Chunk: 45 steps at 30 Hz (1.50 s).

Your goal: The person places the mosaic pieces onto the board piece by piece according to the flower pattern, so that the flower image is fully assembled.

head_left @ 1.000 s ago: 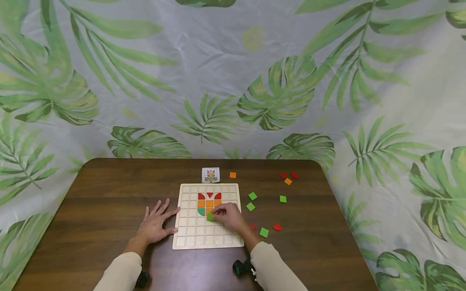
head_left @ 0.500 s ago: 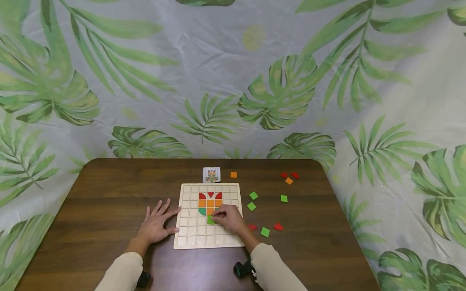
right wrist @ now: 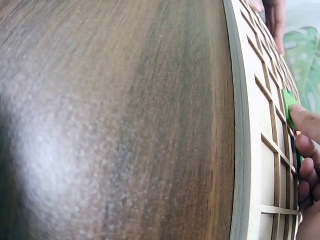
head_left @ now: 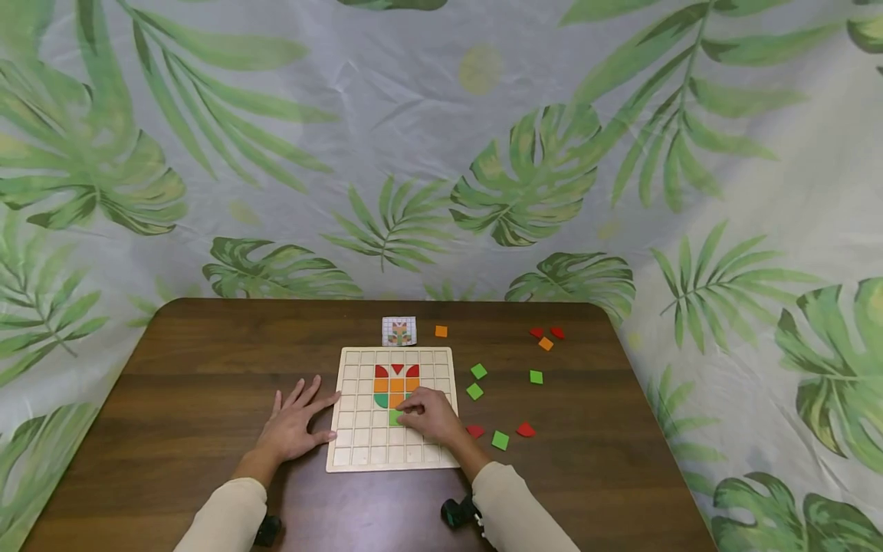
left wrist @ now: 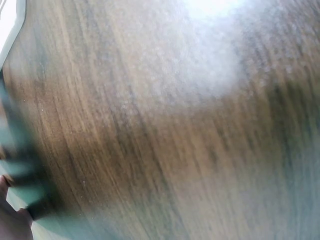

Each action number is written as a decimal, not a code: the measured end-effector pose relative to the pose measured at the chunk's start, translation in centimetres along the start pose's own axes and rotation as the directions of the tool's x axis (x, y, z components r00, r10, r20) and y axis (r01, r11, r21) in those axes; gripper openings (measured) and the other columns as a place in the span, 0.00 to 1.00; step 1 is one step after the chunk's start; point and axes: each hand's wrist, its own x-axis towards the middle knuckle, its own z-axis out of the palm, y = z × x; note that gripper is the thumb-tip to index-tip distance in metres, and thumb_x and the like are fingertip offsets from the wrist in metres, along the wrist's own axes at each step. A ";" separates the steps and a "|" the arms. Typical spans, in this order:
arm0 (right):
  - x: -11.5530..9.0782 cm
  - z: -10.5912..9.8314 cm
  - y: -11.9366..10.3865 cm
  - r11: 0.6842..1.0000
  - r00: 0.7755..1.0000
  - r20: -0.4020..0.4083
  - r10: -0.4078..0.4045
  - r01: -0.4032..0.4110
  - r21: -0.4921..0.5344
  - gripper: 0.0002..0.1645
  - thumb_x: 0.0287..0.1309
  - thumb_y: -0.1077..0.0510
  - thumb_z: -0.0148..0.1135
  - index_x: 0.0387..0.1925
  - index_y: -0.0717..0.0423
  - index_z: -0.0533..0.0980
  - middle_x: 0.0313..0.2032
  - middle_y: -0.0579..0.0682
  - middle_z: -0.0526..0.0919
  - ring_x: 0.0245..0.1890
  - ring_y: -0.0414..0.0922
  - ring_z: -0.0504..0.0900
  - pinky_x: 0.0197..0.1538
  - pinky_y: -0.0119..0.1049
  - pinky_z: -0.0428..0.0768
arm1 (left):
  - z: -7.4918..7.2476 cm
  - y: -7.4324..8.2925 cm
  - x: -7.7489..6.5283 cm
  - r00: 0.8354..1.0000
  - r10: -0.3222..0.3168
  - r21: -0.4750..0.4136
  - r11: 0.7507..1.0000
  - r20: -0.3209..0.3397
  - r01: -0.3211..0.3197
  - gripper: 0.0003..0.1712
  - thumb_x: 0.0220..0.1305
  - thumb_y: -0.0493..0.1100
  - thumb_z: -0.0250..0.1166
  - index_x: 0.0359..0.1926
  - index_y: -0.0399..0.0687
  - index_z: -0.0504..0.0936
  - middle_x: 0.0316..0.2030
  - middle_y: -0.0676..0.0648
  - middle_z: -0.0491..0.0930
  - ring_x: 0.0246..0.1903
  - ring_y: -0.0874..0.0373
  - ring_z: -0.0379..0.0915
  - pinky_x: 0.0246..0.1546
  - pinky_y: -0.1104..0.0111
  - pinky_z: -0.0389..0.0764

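A pale wooden grid board (head_left: 359, 455) lies on the table, with red, orange and green tiles forming a figure in its upper middle. Just under the lowest orange square sits a green square tile (head_left: 395, 418). My right hand (head_left: 436, 416) has its thumb and index finger at this tile, the other fingers curled. In the right wrist view the thumb touches the green tile (right wrist: 289, 106); the hand hides part of the figure. My left hand (head_left: 291, 428) rests spread on the table, with thumb and index fingertips at the board's left edge.
A small pattern card (head_left: 399, 331) lies behind the board, an orange square (head_left: 441, 331) beside it. To the right are loose green squares (head_left: 536, 377), red pieces (head_left: 526, 430) and another orange square (head_left: 546, 344). A leaf-print cloth (head_left: 414, 153) hangs behind the table.
The green tile has moved slightly down and left and now lies flatter in its cell. My right thumb and index finger have spread apart a little. My left hand stays put.
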 end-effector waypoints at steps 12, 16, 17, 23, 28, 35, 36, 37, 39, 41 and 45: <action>-0.2 0.0 0.2 0.998 0.998 -0.031 -0.063 0.063 0.010 0.07 0.49 0.61 0.73 0.33 0.60 0.87 0.27 0.44 0.73 0.25 0.33 0.65 0.28 0.25 0.66 | -0.1 0.2 0.1 1.000 -0.005 0.009 1.000 0.008 0.005 0.41 0.52 0.59 0.70 0.67 0.56 0.71 0.71 0.35 0.54 0.70 0.32 0.44 0.63 0.32 0.37; -0.2 0.0 0.2 1.000 1.000 -0.022 -0.012 0.012 -0.002 0.08 0.48 0.60 0.74 0.33 0.58 0.87 0.27 0.45 0.72 0.25 0.34 0.65 0.29 0.25 0.66 | 0.0 0.1 0.1 1.000 -0.012 0.011 1.000 0.010 0.012 0.41 0.52 0.59 0.70 0.67 0.57 0.71 0.72 0.35 0.54 0.70 0.32 0.43 0.63 0.32 0.36; -0.1 0.0 0.2 1.000 1.000 -0.023 -0.005 0.005 -0.009 0.07 0.48 0.60 0.74 0.32 0.58 0.87 0.27 0.45 0.73 0.25 0.34 0.66 0.29 0.25 0.66 | 0.0 0.1 0.1 1.000 -0.013 0.012 1.000 0.009 0.013 0.41 0.52 0.60 0.70 0.67 0.57 0.71 0.72 0.35 0.54 0.70 0.32 0.43 0.63 0.32 0.36; -0.5 -0.6 -0.1 1.000 0.998 -0.063 0.026 -0.025 0.019 0.05 0.49 0.60 0.73 0.30 0.56 0.86 0.29 0.45 0.77 0.30 0.36 0.73 0.34 0.27 0.72 | 0.0 0.0 0.1 1.000 -0.013 -0.002 1.000 0.007 0.013 0.41 0.52 0.60 0.70 0.67 0.57 0.71 0.72 0.35 0.54 0.70 0.32 0.42 0.63 0.32 0.36; -0.8 -2.0 0.5 0.999 0.992 -0.117 0.035 -0.032 0.027 0.03 0.50 0.62 0.72 0.29 0.56 0.86 0.29 0.44 0.79 0.29 0.38 0.73 0.34 0.29 0.73 | 0.0 -0.1 0.1 1.000 -0.009 -0.007 1.000 0.003 0.009 0.40 0.52 0.59 0.70 0.67 0.57 0.72 0.72 0.35 0.54 0.70 0.32 0.42 0.63 0.32 0.35; -1.0 -5.1 2.1 0.997 0.980 -0.185 0.072 -0.072 0.007 0.03 0.50 0.64 0.72 0.30 0.58 0.85 0.29 0.46 0.79 0.28 0.41 0.72 0.31 0.29 0.73 | -0.3 -0.1 0.0 1.000 -0.012 0.000 1.000 0.008 0.012 0.41 0.52 0.60 0.70 0.66 0.57 0.72 0.71 0.35 0.54 0.70 0.32 0.43 0.63 0.32 0.36; -1.0 -5.5 2.4 0.997 0.978 -0.191 0.083 -0.083 0.009 0.04 0.50 0.64 0.72 0.30 0.58 0.85 0.29 0.47 0.79 0.28 0.42 0.73 0.32 0.30 0.73 | -0.3 -0.2 0.0 1.000 -0.012 0.001 1.000 0.009 0.012 0.41 0.51 0.61 0.70 0.66 0.57 0.72 0.71 0.35 0.54 0.70 0.32 0.43 0.63 0.32 0.36; -1.0 -5.9 2.9 0.997 0.977 -0.199 0.081 -0.081 0.006 0.04 0.50 0.64 0.72 0.30 0.58 0.84 0.29 0.47 0.79 0.28 0.43 0.73 0.32 0.30 0.74 | -0.3 -0.2 0.0 1.000 -0.012 0.001 1.000 0.008 0.012 0.41 0.52 0.61 0.70 0.66 0.57 0.72 0.72 0.35 0.54 0.70 0.32 0.43 0.63 0.32 0.36; -1.2 -6.8 3.7 0.995 0.975 -0.201 0.092 -0.095 -0.006 0.05 0.50 0.64 0.72 0.31 0.59 0.84 0.29 0.48 0.79 0.29 0.44 0.74 0.33 0.31 0.74 | -0.3 -0.2 0.0 1.000 -0.008 0.006 1.000 0.006 0.007 0.41 0.52 0.60 0.70 0.66 0.57 0.72 0.72 0.35 0.54 0.70 0.32 0.43 0.63 0.32 0.37; -1.4 -7.6 4.4 0.992 0.974 -0.194 0.114 -0.121 -0.023 0.07 0.49 0.63 0.73 0.32 0.59 0.84 0.30 0.50 0.79 0.29 0.45 0.73 0.34 0.31 0.73 | -0.2 -0.2 0.1 1.000 -0.006 0.010 1.000 0.005 0.006 0.40 0.52 0.60 0.70 0.67 0.57 0.72 0.72 0.36 0.54 0.70 0.32 0.43 0.63 0.32 0.37; -2.0 -9.1 5.6 0.985 0.976 -0.157 0.154 -0.163 -0.051 0.10 0.48 0.63 0.74 0.34 0.59 0.84 0.30 0.52 0.77 0.26 0.43 0.69 0.31 0.31 0.69 | 0.0 0.0 0.2 1.000 -0.006 -0.001 1.000 0.012 0.006 0.41 0.53 0.60 0.70 0.67 0.57 0.71 0.72 0.35 0.54 0.70 0.32 0.42 0.63 0.32 0.36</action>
